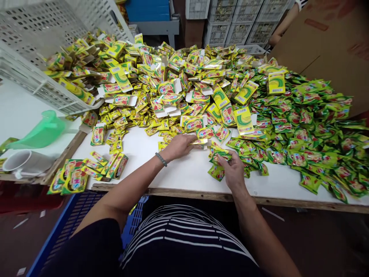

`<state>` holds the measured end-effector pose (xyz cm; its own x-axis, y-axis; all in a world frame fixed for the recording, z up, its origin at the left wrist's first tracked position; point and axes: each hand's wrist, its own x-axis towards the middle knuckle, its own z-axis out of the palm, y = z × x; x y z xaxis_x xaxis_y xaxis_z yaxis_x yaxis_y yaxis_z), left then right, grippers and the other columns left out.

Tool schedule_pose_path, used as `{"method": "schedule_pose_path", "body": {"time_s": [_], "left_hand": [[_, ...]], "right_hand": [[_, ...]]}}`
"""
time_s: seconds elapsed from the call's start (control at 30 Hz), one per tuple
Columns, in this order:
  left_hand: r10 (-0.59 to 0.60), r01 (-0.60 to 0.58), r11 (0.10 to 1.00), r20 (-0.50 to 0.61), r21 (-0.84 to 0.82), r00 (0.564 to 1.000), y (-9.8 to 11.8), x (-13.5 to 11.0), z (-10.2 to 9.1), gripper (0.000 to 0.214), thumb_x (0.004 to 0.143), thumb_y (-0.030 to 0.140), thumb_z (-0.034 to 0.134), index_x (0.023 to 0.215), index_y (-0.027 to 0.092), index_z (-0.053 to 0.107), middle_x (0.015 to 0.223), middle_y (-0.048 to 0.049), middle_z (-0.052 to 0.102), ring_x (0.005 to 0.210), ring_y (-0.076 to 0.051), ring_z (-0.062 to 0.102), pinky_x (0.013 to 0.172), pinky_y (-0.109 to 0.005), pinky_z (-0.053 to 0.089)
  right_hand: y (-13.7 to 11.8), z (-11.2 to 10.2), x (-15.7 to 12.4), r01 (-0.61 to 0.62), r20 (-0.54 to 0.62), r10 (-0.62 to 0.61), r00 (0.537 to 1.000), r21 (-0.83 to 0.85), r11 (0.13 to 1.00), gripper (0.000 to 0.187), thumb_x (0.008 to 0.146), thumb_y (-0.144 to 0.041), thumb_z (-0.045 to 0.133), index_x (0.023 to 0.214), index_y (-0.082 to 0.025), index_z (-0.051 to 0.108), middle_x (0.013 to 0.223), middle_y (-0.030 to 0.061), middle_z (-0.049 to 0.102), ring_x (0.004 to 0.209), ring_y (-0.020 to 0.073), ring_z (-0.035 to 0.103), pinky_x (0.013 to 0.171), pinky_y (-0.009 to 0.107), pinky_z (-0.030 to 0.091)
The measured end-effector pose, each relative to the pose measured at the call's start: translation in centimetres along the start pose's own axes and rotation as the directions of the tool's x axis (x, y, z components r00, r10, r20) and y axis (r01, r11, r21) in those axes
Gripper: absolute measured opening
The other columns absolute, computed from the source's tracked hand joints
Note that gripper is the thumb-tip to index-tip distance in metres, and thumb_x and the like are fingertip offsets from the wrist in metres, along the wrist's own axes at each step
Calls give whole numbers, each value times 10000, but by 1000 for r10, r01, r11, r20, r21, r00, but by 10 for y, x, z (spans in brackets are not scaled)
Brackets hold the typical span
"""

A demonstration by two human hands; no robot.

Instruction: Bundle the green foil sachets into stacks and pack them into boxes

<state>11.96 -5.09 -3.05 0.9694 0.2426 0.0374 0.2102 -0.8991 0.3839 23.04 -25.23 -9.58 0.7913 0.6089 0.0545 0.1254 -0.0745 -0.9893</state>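
Note:
My left hand, with a dark bead bracelet on the wrist, rests on the white table and grips a small yellow carton at the edge of the carton heap. My right hand is closed on several green sachets just right of it. A big heap of flat yellow cartons covers the table's middle and left. A heap of green sachets covers the right side.
A tilted white plastic crate spills cartons at the left. A green scoop and a white cup lie on a lower left table. Several filled cartons sit at the front left. A blue crate stands below. Cardboard and another person's arm are at the back right.

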Motion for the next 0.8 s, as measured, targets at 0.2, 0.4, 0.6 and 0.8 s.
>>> {"method": "schedule_pose_path", "body": {"time_s": [0.2,0.4,0.6,0.8], "left_hand": [[-199,141,863,-69,-484,978,-3,-36,6,405,846,525,585,939,154,720,730,-27,649,663,-153,550,600,-251,362],[-313,192,556,11,-809,950,-10,-48,17,444,709,525,736,922,135,738,760,-35,679,713,-152,582,607,-232,412],[-348,182,276,78,-944,934,-15,-52,22,484,665,484,804,959,107,729,838,-66,712,698,-137,610,626,-244,453],[-409,212,85,160,-974,899,-22,-50,26,483,502,365,907,868,109,722,790,-31,721,688,-124,634,688,-261,497]], "right_hand": [[-36,7,26,90,-2,-91,996,-87,992,394,749,-467,699,1038,-215,607,790,13,672,636,160,589,613,311,509],[-54,23,56,255,383,-98,919,-384,887,290,766,-410,660,998,-243,709,772,22,686,707,216,607,707,371,501],[-54,47,74,311,407,-189,893,-256,915,376,750,-406,680,1081,-228,683,994,58,688,912,227,623,834,384,503],[-37,76,59,351,163,-320,933,-224,909,341,732,-407,720,991,-198,643,897,51,649,815,197,597,806,370,513]]}}
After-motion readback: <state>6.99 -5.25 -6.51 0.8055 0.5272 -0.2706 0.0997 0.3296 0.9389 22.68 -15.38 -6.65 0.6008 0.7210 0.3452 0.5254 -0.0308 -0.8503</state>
